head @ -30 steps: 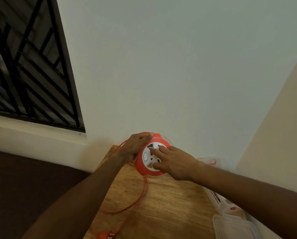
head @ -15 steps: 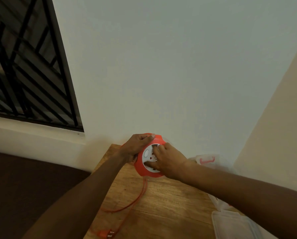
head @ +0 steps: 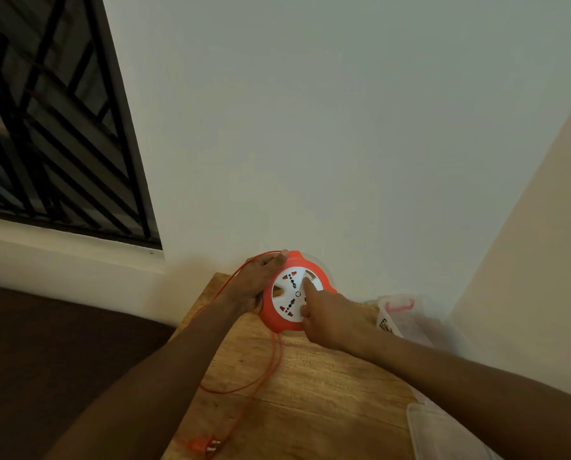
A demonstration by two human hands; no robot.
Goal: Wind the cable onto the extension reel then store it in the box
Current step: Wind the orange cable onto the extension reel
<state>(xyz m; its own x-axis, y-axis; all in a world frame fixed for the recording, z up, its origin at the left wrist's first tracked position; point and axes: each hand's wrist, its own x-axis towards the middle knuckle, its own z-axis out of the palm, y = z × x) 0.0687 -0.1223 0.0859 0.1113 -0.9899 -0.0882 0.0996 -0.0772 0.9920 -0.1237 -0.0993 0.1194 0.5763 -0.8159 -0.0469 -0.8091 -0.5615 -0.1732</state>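
Orange reel (head: pixel 279 322), centre of frame, gripped at its left rim by the left hand (head: pixel 255 283); the right hand (head: pixel 332 322) extends its index finger onto the white socket face (head: pixel 290 293). Loose orange cable (head: pixel 260 376) trails down the wooden desk (head: pixel 310 393) to its plug (head: pixel 202 444). Clear box (head: pixel 406 315) at right.

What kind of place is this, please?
Probably a room in a home: a small wooden table stands in a corner of plain painted walls, beside a window with a dark metal grille. An orange extension reel is being wound.
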